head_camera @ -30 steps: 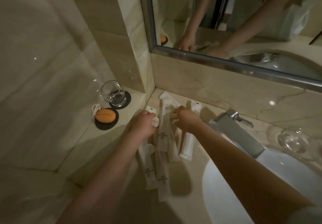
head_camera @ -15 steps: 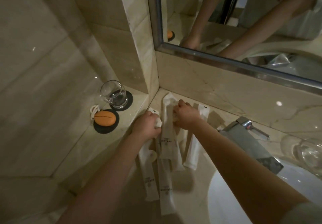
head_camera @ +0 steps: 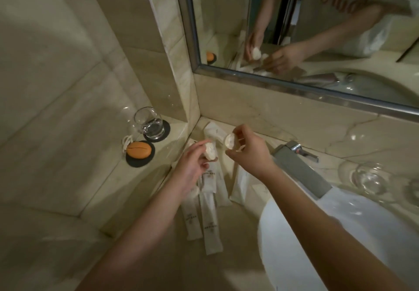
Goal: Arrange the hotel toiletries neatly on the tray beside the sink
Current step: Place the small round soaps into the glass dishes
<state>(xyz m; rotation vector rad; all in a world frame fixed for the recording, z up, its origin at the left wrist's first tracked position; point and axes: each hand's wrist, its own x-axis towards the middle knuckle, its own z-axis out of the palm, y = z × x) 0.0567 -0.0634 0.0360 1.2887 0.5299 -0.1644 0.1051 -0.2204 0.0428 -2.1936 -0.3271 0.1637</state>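
Note:
Several long white toiletry sachets (head_camera: 209,220) lie side by side on the marble counter in the corner left of the sink. My left hand (head_camera: 192,166) is raised above them and pinches a small round white packet (head_camera: 209,149). My right hand (head_camera: 249,152) is close beside it and pinches a second small round white packet (head_camera: 230,140) at the fingertips. Another long sachet (head_camera: 241,184) lies under my right wrist. No tray can be made out.
A glass (head_camera: 149,122) on a black coaster and an orange soap (head_camera: 138,149) on a black dish stand on the raised ledge at left. The chrome tap (head_camera: 299,166) and white basin (head_camera: 340,234) are at right, with an upturned glass (head_camera: 369,178) behind. The mirror (head_camera: 317,30) hangs above.
Both hands have lifted off the counter, each now holding a small round white packet in the air. Before, they were down on the sachets.

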